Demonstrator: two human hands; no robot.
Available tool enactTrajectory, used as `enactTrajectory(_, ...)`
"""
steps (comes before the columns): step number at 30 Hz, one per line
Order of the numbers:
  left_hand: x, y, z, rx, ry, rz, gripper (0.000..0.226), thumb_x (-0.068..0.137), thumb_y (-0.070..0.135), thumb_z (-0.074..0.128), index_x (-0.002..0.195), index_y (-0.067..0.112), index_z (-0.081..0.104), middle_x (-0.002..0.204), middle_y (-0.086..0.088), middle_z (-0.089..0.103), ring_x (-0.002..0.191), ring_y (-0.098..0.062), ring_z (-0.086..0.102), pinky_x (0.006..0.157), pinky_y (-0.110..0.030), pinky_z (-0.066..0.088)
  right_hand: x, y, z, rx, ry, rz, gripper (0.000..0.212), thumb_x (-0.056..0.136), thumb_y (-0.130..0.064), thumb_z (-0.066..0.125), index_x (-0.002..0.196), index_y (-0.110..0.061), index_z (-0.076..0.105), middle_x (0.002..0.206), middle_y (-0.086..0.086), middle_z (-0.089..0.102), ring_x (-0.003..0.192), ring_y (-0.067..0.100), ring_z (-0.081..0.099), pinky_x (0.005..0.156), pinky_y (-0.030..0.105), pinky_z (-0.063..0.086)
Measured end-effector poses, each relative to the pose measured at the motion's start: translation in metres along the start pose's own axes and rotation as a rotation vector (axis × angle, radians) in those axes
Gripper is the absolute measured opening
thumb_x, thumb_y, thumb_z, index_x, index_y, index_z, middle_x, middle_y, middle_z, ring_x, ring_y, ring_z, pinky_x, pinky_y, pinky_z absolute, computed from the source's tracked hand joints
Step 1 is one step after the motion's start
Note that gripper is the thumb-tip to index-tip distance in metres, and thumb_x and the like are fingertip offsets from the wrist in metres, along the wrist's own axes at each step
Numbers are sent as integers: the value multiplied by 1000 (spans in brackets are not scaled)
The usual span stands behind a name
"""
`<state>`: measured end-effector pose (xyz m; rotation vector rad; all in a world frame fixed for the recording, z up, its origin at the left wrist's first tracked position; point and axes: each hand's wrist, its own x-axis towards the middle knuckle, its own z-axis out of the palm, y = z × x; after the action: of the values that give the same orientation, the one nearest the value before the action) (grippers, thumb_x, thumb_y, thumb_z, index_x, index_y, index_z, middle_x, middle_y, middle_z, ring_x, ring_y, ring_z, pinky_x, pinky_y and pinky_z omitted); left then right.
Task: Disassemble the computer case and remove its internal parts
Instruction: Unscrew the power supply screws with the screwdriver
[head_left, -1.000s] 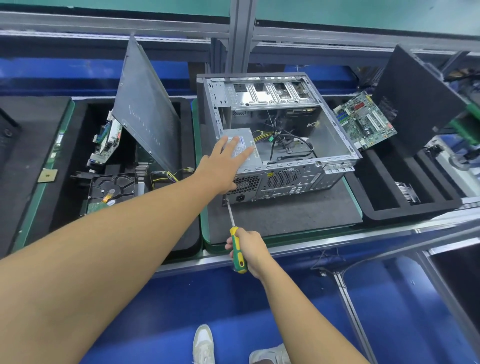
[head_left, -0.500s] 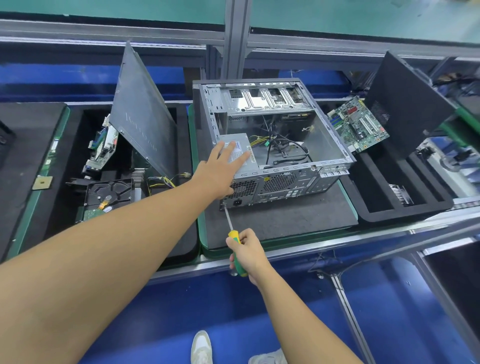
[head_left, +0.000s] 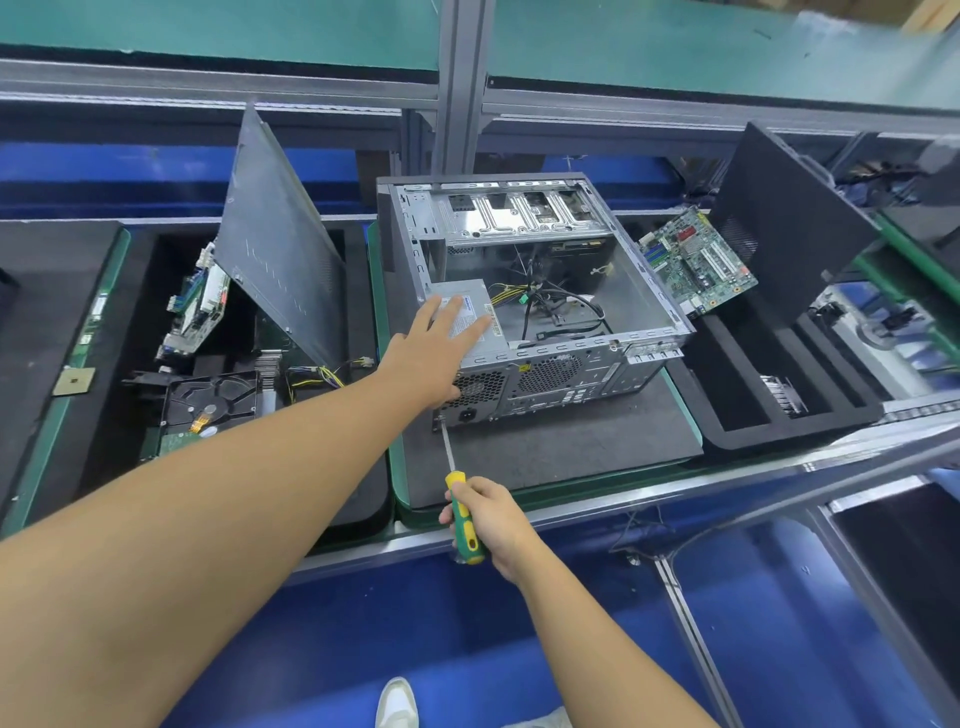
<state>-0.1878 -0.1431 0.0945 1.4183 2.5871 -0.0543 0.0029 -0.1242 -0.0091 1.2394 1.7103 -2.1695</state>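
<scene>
An open grey computer case (head_left: 639, 291) lies on its side on a black mat (head_left: 561, 447), rear panel facing me. Inside its near left corner sits the grey power supply (head_left: 470, 306), with loose cables (head_left: 550, 306) beside it. My left hand (head_left: 431, 353) rests flat on the power supply, fingers straight. My right hand (head_left: 488, 519) grips a green and yellow screwdriver (head_left: 465, 519); its shaft points up to the case's lower left rear corner, by the power socket (head_left: 467, 414).
A removed side panel (head_left: 280, 244) leans in the left black foam tray (head_left: 363, 499), which also holds a hard drive (head_left: 213, 400) and circuit boards. A green motherboard (head_left: 696, 260) and a black panel (head_left: 789, 228) lean in the right tray (head_left: 779, 431). A metal rail runs along the front.
The view has shifted slightly. Both hands stay where they were, left on the power supply, right holding the screwdriver at the rear corner.
</scene>
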Motion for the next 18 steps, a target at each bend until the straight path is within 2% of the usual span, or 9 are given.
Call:
enactTrajectory(5,0,0,0,-1,4,-2,105,89,36,74,157,41,-6,166,0,-17,152,-30,-15,107,-52,39,0,3,2,3,28,2,17,101,-28,55,100,-12,48,79,6,56,54,21,59,53,33,55)
enactTrajectory(10,0,0,0,9,8,-2,105,89,37,73,157,40,-7,166,0,-17,152,-29,-16,107,-52,40,-1,-5,3,57,-7,71,24,103,-34,52,103,-10,47,77,8,60,46,18,51,44,26,44)
enactTrajectory(14,1,0,1,22,15,-3,105,89,38,73,157,40,-8,166,0,-17,152,-29,-16,105,-51,41,-1,-9,0,160,-59,186,33,102,-26,35,98,-4,59,76,11,67,51,19,51,49,28,45)
enactTrajectory(18,1,-1,3,18,17,-3,105,89,38,73,157,40,-7,166,0,-17,152,-30,-16,106,-52,40,-1,-5,0,175,-66,180,36,105,-23,31,92,-5,59,77,10,68,53,18,53,51,29,47)
